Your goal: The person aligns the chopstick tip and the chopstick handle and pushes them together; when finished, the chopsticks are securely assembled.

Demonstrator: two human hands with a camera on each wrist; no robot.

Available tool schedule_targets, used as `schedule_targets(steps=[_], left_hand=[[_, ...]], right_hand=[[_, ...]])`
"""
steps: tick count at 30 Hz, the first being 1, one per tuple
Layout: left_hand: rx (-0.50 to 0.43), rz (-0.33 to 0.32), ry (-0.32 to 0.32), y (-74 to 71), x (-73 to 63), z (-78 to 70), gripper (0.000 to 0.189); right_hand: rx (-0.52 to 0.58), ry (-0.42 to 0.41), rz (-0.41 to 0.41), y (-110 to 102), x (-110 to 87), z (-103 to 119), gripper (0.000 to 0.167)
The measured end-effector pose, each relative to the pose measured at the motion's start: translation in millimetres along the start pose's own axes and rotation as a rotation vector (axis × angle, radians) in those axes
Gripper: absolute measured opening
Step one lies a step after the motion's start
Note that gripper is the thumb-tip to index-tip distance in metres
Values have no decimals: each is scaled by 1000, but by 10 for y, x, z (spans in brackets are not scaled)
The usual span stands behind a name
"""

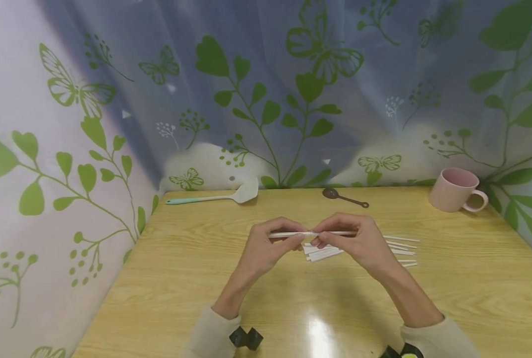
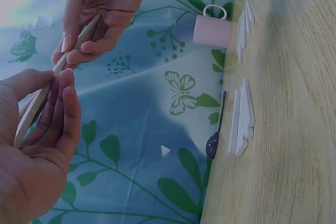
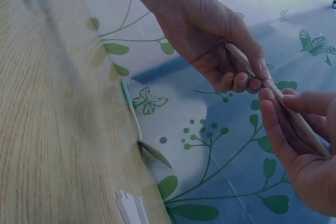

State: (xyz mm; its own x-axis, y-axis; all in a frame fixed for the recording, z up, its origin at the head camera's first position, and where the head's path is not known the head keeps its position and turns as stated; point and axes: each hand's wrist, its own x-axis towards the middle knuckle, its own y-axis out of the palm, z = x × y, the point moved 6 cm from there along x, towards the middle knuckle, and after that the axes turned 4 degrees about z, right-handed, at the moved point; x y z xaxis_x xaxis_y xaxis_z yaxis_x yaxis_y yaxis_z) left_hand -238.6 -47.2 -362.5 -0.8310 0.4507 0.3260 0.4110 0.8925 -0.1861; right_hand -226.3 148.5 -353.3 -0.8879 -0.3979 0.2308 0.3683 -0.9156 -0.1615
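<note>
In the head view, both hands hold one slim white stick (image 1: 286, 234) level above the table. My left hand (image 1: 266, 246) pinches it near the middle between thumb and fingers, and my right hand (image 1: 362, 243) pinches it close beside, the fingertips nearly meeting. Seen from the left wrist, the stick (image 2: 32, 113) runs from the left palm into the right palm, looking flat and pale. The right wrist view shows the same pale stick (image 3: 302, 127) crossing both hands. Beneath the hands lies a bunch of similar white sticks (image 1: 324, 254), partly hidden by the right hand.
A spatula (image 1: 243, 193) with a mint handle lies at the back left of the wooden table (image 1: 167, 283). Behind the hands is a dark brown spoon (image 1: 331, 193). A pink mug (image 1: 453, 191) stands at the back right, before a patterned curtain (image 1: 266, 64).
</note>
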Motion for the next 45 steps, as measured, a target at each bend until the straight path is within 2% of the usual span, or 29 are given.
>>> schedule_targets(steps=[12,27,31,34,40,45], left_hand=[[-3,-1,0,35,-11,8,14],[27,-60,33,37,4,-30,10],[31,-44,17,47,-9,-22,11],[48,-41,6,20,-19,-38,11],[61,-23,20,-57,-14,-116,17],[72,20,-17,-72,-9,-107,20]], right_hand=[[10,-17,-3,26,-14,11,15],[27,-51,-11,74,19,18,12],[-1,-39,-9,56,6,1,11],[-5,-31,22,54,-2,7,14],[2,-76,60,4,7,73,22],[125,-54,34,-75,32,36,22]])
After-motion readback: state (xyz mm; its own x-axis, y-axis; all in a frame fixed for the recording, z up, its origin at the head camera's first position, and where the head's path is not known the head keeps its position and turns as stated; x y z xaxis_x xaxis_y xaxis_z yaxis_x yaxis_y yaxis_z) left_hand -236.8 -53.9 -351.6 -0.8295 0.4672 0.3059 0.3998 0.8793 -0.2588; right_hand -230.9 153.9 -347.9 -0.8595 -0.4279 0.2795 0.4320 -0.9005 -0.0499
